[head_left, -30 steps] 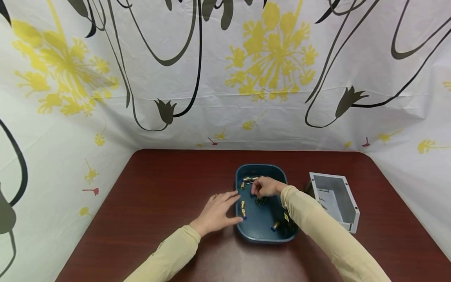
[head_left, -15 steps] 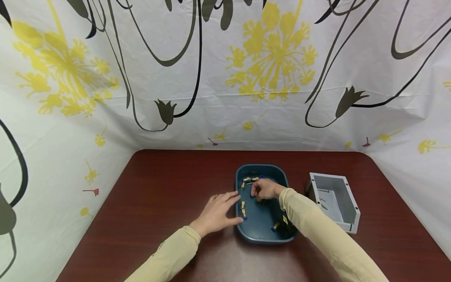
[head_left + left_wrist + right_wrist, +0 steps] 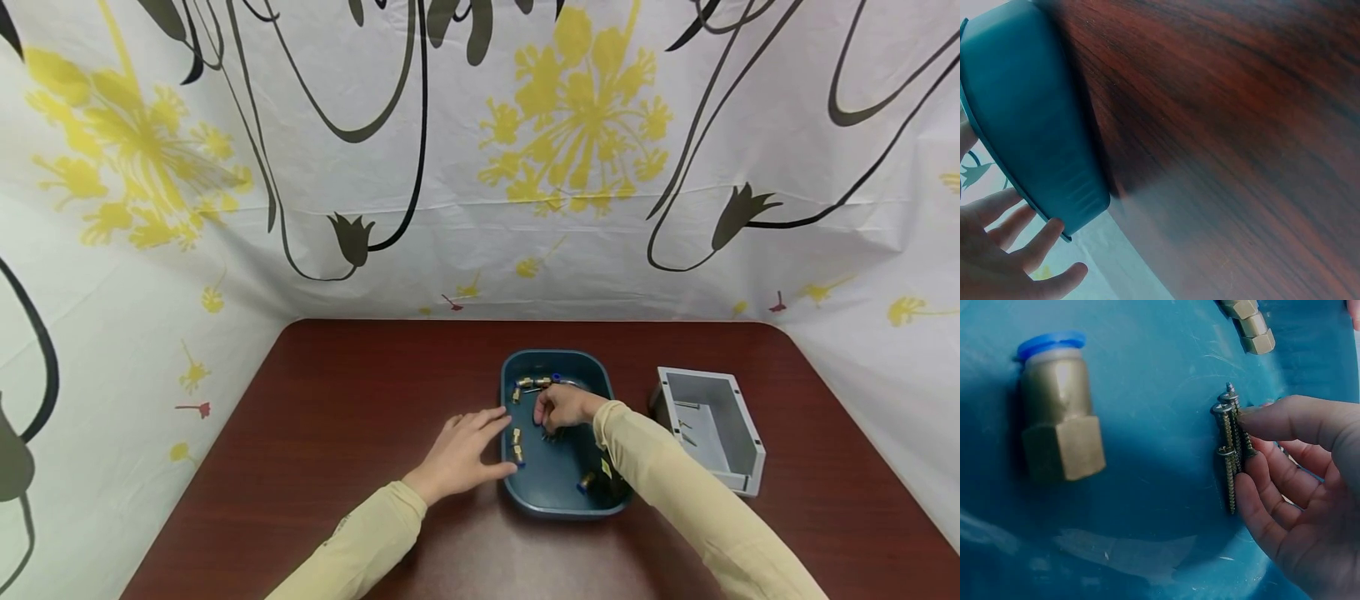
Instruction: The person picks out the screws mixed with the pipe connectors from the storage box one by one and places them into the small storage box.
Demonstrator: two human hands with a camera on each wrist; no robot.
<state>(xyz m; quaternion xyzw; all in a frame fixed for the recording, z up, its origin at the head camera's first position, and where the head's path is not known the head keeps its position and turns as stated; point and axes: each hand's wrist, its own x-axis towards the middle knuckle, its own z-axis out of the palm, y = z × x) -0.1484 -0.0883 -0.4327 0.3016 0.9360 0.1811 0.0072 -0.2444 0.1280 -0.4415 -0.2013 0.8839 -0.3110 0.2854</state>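
Observation:
My right hand (image 3: 566, 406) reaches into a blue plastic tub (image 3: 566, 506). In the right wrist view, its thumb and fingers pinch a small bunch of screws (image 3: 1230, 434), close over the tub floor. A brass fitting with a blue collar (image 3: 1063, 419) lies nearer that camera, and other brass fittings (image 3: 1254, 331) sit toward the wall. My left hand (image 3: 468, 454) has its fingers spread along the tub's left rim, fingertips right at the edge. From the left wrist view, those fingers reach up to the rim from outside the tub (image 3: 1029, 106).
A grey open box (image 3: 705, 454) with a few screws (image 3: 686, 433) inside stands right of the tub. More brass fittings (image 3: 517, 446) lie along the tub's left side. Both stand on a dark red wooden table (image 3: 375, 383), with a patterned cloth (image 3: 420, 183) hanging behind.
My right hand has edged slightly left inside the tub, and the screws beneath it show less in the head view. The left hand keeps its place at the rim.

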